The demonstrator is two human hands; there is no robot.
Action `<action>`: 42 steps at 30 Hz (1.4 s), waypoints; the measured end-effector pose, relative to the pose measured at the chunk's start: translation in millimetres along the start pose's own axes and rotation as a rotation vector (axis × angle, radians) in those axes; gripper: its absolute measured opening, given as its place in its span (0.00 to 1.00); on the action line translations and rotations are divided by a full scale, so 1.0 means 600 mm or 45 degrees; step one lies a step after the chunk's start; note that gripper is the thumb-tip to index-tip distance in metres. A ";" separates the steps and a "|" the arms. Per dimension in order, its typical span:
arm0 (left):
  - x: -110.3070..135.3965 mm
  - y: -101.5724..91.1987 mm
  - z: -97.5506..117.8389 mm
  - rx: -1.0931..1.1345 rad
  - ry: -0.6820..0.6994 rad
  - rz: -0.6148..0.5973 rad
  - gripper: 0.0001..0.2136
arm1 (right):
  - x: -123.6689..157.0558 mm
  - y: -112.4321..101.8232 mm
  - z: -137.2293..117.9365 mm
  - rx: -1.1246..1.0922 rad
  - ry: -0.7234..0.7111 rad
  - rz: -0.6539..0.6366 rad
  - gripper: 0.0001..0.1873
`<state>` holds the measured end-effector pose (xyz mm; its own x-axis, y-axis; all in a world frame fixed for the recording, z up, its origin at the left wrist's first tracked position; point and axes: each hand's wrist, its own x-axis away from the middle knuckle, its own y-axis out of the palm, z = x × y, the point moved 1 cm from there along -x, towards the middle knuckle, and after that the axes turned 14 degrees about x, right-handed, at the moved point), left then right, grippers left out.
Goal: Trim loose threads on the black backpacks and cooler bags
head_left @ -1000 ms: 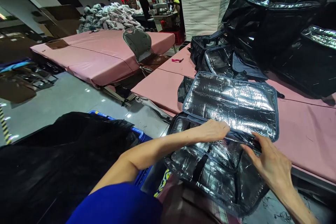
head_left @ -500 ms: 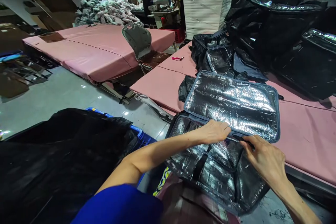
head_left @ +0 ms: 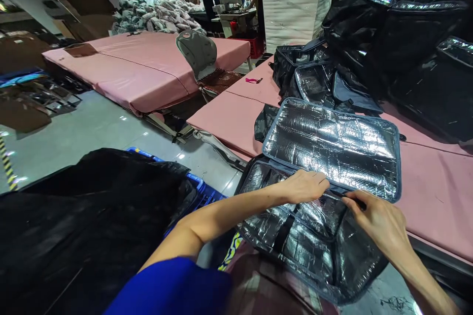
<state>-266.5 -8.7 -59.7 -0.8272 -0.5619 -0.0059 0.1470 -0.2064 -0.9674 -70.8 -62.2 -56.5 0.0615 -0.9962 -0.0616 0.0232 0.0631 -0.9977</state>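
An insulated bag (head_left: 306, 243) with a shiny silver lining lies open at the table's edge, partly over my lap. Its padded lid (head_left: 332, 142), edged in grey-blue, is folded back onto the table. My left hand (head_left: 308, 186) is closed in a pinch on the bag's inner edge, near where the lid joins. A short way to the right, my right hand (head_left: 377, 216) pinches the same edge between thumb and fingers. A dark seam runs taut between the two hands. A black strap (head_left: 283, 234) crosses the lining below them. The fingertips themselves are partly hidden.
More black insulated bags (head_left: 402, 54) are piled on the pink table (head_left: 229, 118). Small pink-handled snips (head_left: 253, 80) lie there. At the left stands a blue crate (head_left: 201, 184) covered with black material (head_left: 92, 226). Beyond are a chair (head_left: 197, 56) and another pink table (head_left: 140, 69).
The view has shifted slightly, so the scene sits a little further right. Both hands keep their pinch on the bag's edge, with hardly any movement relative to it.
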 end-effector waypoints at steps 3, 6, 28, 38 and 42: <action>0.001 -0.002 0.001 -0.010 -0.007 -0.007 0.09 | 0.000 0.000 0.000 0.030 0.015 -0.006 0.16; 0.002 -0.004 0.003 -0.022 -0.026 -0.032 0.10 | 0.000 -0.001 -0.002 0.063 -0.008 -0.005 0.16; 0.033 0.007 -0.003 0.442 -0.172 0.343 0.08 | -0.014 -0.003 -0.045 -0.007 -0.153 0.150 0.15; 0.040 0.017 -0.007 0.454 -0.125 0.343 0.09 | -0.014 0.005 -0.044 0.045 -0.212 0.229 0.14; 0.099 0.013 -0.002 0.463 -0.061 0.217 0.12 | -0.005 0.002 -0.015 -0.156 -0.133 0.328 0.18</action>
<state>-315.2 -42.6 -67.9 -0.7497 -0.6472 -0.1383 0.4693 -0.3725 -0.8006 -80.2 -59.7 -57.8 0.1519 -0.9364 -0.3163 -0.1270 0.2988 -0.9458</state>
